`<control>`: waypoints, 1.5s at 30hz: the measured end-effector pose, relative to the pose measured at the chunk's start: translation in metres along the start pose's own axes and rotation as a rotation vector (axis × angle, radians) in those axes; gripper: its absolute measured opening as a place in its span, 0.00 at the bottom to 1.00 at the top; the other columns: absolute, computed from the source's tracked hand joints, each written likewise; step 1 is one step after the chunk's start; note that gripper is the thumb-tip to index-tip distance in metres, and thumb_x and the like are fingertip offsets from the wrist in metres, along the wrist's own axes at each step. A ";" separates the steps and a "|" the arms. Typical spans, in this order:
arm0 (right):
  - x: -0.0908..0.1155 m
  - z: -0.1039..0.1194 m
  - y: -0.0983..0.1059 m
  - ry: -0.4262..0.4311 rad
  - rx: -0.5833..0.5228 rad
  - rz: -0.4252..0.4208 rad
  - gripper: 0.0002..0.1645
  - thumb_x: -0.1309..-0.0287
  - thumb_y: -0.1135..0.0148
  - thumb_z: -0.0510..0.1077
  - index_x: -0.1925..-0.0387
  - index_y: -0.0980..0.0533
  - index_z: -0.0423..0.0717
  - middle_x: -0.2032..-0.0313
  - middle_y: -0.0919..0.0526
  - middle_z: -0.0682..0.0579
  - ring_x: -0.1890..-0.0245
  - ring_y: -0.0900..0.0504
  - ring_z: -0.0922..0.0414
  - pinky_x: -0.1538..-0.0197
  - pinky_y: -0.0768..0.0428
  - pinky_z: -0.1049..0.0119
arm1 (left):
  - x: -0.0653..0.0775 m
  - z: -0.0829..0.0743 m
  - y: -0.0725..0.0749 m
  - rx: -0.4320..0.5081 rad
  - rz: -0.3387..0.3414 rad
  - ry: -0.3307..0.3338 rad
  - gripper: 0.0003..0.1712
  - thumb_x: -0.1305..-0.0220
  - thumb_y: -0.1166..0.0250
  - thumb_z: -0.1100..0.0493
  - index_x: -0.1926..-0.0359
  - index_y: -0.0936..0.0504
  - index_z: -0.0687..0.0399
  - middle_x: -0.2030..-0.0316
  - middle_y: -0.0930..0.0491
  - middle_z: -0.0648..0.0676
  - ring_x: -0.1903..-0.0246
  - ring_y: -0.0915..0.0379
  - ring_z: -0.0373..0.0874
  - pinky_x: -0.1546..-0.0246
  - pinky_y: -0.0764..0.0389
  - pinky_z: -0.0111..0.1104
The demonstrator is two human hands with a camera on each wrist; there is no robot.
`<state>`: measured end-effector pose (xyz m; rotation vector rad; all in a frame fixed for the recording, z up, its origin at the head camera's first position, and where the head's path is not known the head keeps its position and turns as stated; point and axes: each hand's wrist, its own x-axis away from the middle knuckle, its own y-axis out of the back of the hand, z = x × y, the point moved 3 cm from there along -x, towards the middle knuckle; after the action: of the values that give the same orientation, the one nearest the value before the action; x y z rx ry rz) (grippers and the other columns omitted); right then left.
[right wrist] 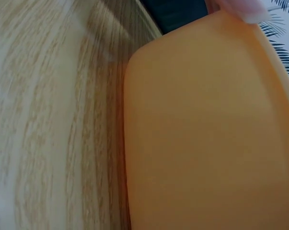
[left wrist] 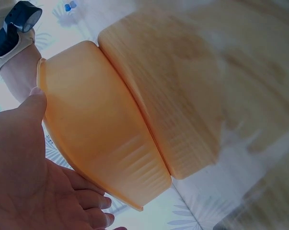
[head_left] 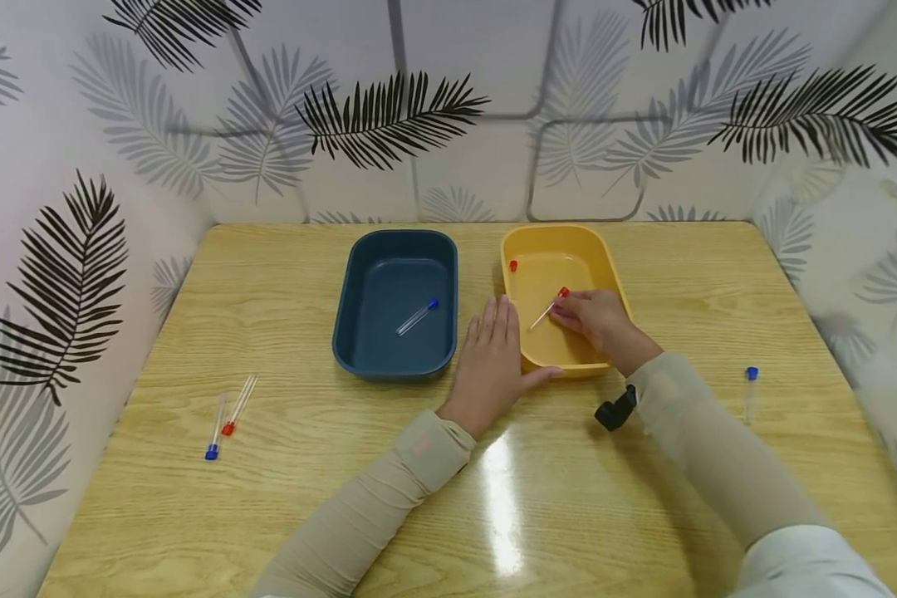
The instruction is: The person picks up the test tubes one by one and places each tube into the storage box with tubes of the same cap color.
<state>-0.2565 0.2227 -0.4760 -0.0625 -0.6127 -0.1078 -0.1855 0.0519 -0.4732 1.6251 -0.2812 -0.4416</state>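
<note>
My right hand [head_left: 598, 320] reaches into the yellow tray [head_left: 568, 371] and pinches a clear test tube with a red cap [head_left: 544, 316] near its capped end. The tube slants over the tray floor. Flat beside the tray's left rim, my left hand [head_left: 486, 361] has its fingers straight and its thumb along the front corner. In the left wrist view, that hand [left wrist: 34, 167] lies along the rim of the yellow tray [left wrist: 96, 110]. Another red cap [head_left: 513, 266] shows at the tray's back left. The right wrist view is mostly filled by the tray's outer wall [right wrist: 206, 120].
Left of the yellow tray stands a dark blue tray [head_left: 396, 370] holding a blue-capped tube [head_left: 417, 317]. On the table's left lie a blue-capped tube [head_left: 213, 448] and red-capped glass [head_left: 241, 404]. Another blue-capped tube [head_left: 751, 390] lies at right. A patterned wall [head_left: 456, 191] borders the back.
</note>
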 end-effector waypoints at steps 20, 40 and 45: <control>0.000 -0.001 0.001 0.015 0.027 0.024 0.24 0.38 0.45 0.36 0.42 0.34 0.27 0.60 0.20 0.41 0.56 0.18 0.51 0.51 0.24 0.64 | 0.000 -0.001 0.003 0.001 -0.004 -0.003 0.63 0.48 0.66 0.18 0.30 0.50 0.66 0.30 0.54 0.62 0.30 0.62 0.52 0.34 0.50 0.44; 0.004 0.003 -0.003 0.020 0.083 0.034 0.23 0.35 0.48 0.37 0.41 0.35 0.28 0.46 0.28 0.35 0.47 0.24 0.48 0.50 0.25 0.65 | -0.001 -0.001 0.003 0.009 -0.010 0.006 0.63 0.49 0.66 0.18 0.30 0.51 0.67 0.30 0.54 0.62 0.30 0.62 0.53 0.34 0.50 0.44; 0.003 0.000 -0.003 0.009 0.089 0.036 0.24 0.34 0.49 0.38 0.40 0.35 0.29 0.45 0.28 0.35 0.46 0.25 0.47 0.49 0.25 0.65 | 0.000 -0.001 0.002 0.003 -0.008 0.000 0.63 0.48 0.66 0.18 0.30 0.51 0.67 0.30 0.55 0.62 0.30 0.63 0.53 0.34 0.50 0.44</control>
<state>-0.2547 0.2194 -0.4738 0.0133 -0.6060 -0.0455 -0.1850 0.0523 -0.4714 1.6294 -0.2758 -0.4472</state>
